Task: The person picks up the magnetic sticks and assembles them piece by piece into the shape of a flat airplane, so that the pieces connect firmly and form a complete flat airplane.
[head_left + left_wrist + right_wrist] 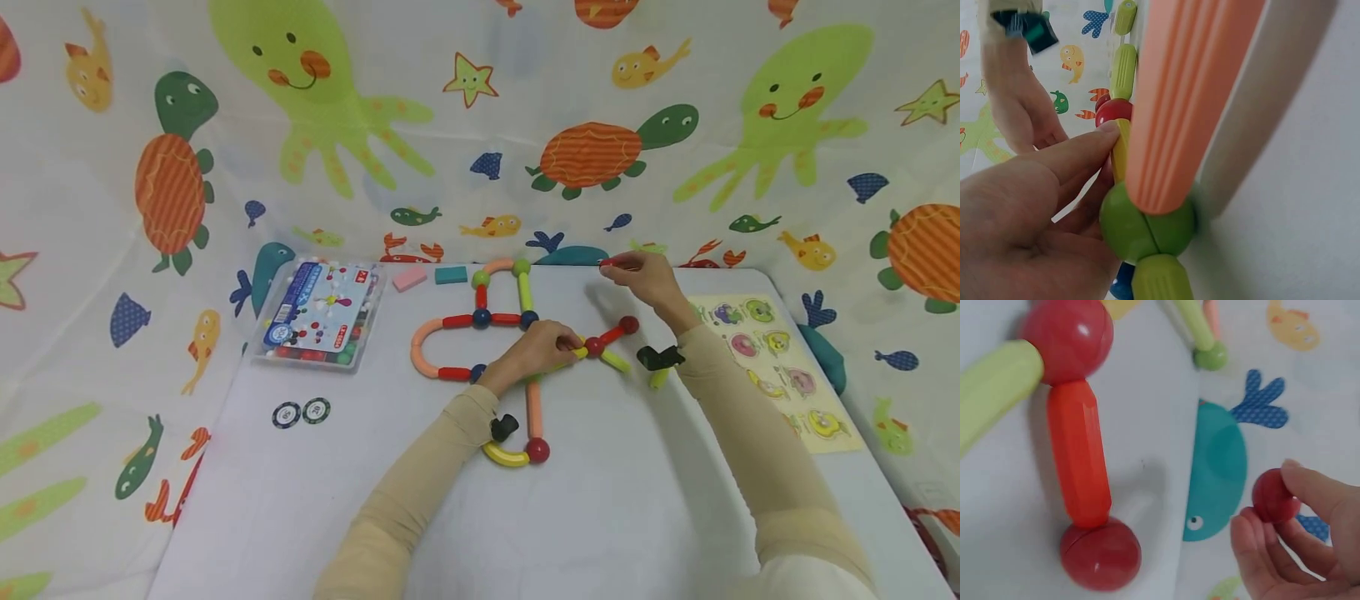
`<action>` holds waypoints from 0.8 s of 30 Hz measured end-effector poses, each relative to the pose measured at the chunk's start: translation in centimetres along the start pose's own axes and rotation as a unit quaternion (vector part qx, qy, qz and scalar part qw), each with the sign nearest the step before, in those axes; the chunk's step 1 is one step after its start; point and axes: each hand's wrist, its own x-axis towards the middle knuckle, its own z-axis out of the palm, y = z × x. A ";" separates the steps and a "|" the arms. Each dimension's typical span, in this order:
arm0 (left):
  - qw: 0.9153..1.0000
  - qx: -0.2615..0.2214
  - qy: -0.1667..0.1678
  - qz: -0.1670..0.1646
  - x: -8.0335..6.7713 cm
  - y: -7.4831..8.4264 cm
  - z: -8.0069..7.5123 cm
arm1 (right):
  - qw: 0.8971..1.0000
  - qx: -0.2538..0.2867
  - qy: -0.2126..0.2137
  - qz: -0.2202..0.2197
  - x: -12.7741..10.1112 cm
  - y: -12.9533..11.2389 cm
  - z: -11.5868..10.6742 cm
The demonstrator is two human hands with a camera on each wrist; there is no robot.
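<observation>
Nearest the person, a yellow curved rod point(504, 456) and a dark red ball point(537, 450) closed the bottom end of a peach rod point(533, 409) that ran up toward the left hand point(536, 354). That hand lay on the white table point(300, 500) in the middle of the rod-and-ball figure, its fingers curled round a short yellow rod point(1120, 150); the left wrist view showed a fingertip and thumb pinching that rod just below a red ball point(1114, 111), with a green ball point(1146, 225) close under the palm. The yellow rod thus sat inside the grip, joined at its far end to the red ball point(594, 347), from which a red rod point(612, 335) led to another red ball point(628, 325) and a lime rod point(617, 361) slanted away to the right.

Farther off, the right hand point(648, 279) was lifted above the far edge of the table, well apart from the figure. It pinched a small red ball point(1274, 496) between thumb and fingertips, the ball showing at the tip of the grip, and the right wrist view put it above the patterned cloth beside the table edge.

Left of the figure lay two round tokens point(301, 412) and a clear plastic box point(318, 315); at the far edge lay a pink block point(408, 278) and a teal block point(451, 275). A puzzle board point(780, 367) lay on the right
</observation>
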 end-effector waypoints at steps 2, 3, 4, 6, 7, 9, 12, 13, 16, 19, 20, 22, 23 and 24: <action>1.000 -0.001 -0.003 -0.002 0.0 0.0 0.1 | 1.000 0.007 0.015 -0.011 -1.2 0.2 -0.4; 1.000 -0.001 -0.004 -0.003 0.0 0.1 0.1 | 1.000 0.012 0.021 -0.014 -1.9 0.4 -0.6; 1.000 -0.002 -0.005 -0.003 0.0 0.1 0.1 | 0.999 0.013 0.028 -0.014 -2.6 0.6 -0.8; 1.000 -0.002 -0.007 -0.003 0.0 0.1 0.2 | 0.999 0.018 0.041 -0.009 -3.9 1.1 -1.2; 1.000 -0.003 -0.007 -0.004 0.0 0.1 0.2 | 0.999 0.021 0.045 -0.006 -4.6 1.4 -1.3; 1.000 -0.001 -0.005 -0.006 -0.1 0.2 0.1 | 0.998 0.029 0.050 -0.004 -5.9 2.0 -1.6; 1.000 0.004 -0.004 -0.009 -0.1 0.3 0.1 | 0.998 0.029 0.048 -0.007 -7.9 3.0 -1.6; 1.000 0.006 -0.004 -0.010 -0.1 0.3 0.0 | 0.999 0.025 0.047 -0.011 -8.5 3.4 -1.5; 1.000 0.008 -0.005 -0.012 -0.1 0.3 0.0 | 0.998 0.002 0.047 -0.032 -10.2 4.6 -1.0; 1.000 0.010 -0.005 -0.012 -0.1 0.2 -0.1 | 0.997 -0.018 0.048 -0.057 -11.6 5.8 -0.2; 1.000 0.010 -0.005 -0.010 0.0 0.1 0.0 | 0.997 -0.023 0.048 -0.064 -11.9 6.2 0.1; 1.000 0.010 -0.005 -0.008 0.0 0.1 0.0 | 0.996 -0.032 0.049 -0.073 -12.4 7.0 0.6; 1.000 0.009 -0.005 -0.007 0.0 0.0 0.0 | 0.995 -0.035 0.050 -0.076 -12.7 7.3 0.8; 1.000 0.008 -0.005 -0.005 0.0 0.0 0.0 | 0.995 -0.039 0.052 -0.076 -12.8 7.6 1.0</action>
